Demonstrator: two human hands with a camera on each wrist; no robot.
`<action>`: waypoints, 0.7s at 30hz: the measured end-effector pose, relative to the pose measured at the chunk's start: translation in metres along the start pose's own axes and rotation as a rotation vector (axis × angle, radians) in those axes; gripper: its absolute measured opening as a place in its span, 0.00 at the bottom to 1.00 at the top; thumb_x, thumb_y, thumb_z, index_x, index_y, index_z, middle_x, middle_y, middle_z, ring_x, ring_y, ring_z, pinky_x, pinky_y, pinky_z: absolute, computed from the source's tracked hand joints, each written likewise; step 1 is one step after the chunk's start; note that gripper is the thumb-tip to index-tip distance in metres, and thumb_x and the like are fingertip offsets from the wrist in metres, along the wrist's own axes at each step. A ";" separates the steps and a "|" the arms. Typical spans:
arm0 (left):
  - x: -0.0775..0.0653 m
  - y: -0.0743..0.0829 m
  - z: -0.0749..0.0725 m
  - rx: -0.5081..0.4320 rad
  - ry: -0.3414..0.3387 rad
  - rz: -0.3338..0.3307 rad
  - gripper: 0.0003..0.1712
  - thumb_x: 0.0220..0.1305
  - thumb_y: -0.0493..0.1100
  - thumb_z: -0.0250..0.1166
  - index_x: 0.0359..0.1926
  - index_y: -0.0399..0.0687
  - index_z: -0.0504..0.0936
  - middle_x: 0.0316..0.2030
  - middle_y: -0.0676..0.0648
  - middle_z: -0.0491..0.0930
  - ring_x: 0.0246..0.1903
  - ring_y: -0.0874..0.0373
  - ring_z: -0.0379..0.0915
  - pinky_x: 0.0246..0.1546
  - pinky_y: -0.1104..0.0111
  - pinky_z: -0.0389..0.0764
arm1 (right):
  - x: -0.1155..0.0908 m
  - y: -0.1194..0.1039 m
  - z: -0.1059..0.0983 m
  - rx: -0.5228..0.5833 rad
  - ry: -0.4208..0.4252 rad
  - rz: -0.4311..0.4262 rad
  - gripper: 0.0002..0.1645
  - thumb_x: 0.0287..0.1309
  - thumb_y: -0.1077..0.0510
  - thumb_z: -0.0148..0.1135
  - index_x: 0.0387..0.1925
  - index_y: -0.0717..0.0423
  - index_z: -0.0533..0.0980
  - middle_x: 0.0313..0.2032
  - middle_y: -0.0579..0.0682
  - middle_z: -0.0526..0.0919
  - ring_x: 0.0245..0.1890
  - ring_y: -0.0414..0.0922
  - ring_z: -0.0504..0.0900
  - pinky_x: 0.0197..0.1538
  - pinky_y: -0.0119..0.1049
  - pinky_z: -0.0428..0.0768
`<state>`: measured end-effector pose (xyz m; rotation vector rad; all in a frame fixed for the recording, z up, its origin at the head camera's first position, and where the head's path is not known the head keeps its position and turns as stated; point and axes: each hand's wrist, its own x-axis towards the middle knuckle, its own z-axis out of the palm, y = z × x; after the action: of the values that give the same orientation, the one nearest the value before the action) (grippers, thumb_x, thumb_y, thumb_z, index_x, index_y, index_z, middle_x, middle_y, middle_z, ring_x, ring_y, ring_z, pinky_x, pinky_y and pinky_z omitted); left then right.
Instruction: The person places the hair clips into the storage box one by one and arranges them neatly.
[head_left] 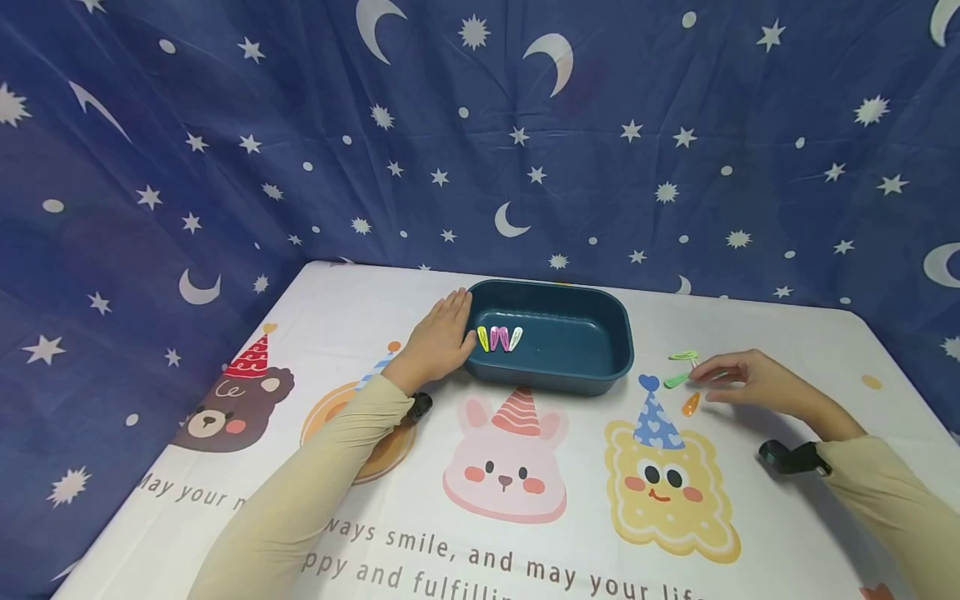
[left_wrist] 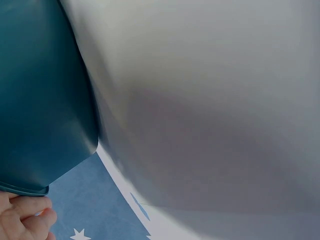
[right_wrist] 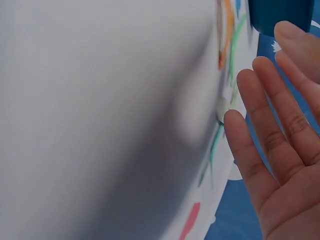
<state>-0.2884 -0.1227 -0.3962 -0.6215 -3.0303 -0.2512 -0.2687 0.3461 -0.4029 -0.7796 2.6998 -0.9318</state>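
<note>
My left hand (head_left: 438,340) rests against the left end of a dark teal bin (head_left: 551,379), fingers straight along its rim. In the left wrist view, its fingers (left_wrist: 32,215) show at the bin's rim. Inside the bin, near the left end, a yellow snap hair clip (head_left: 483,338), pink ones (head_left: 503,338) and a white one (head_left: 516,338) stand in a row. My right hand (head_left: 753,383) hovers with loosely extended fingers beside a green hair clip (head_left: 677,381), an orange one (head_left: 691,404) and a yellow-green one (head_left: 683,356).
A white tablecloth (head_left: 352,533) printed with cartoon animals and lettering covers the table. Behind and to the left hangs a dark blue curtain (head_left: 450,125) with moons and stars. A small camera (head_left: 787,457) sits at the right wrist and another (head_left: 421,406) at the left.
</note>
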 end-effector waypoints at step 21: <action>0.000 0.000 -0.001 0.000 0.001 0.003 0.37 0.70 0.49 0.43 0.72 0.32 0.46 0.72 0.36 0.47 0.73 0.46 0.41 0.74 0.58 0.45 | 0.006 -0.005 0.012 -0.187 -0.015 -0.040 0.16 0.36 0.67 0.74 0.33 0.50 0.85 0.35 0.48 0.86 0.34 0.25 0.77 0.39 0.27 0.81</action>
<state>-0.2885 -0.1231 -0.3955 -0.6259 -3.0280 -0.2509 -0.2681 0.3333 -0.4092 -0.8746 2.7968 -0.6843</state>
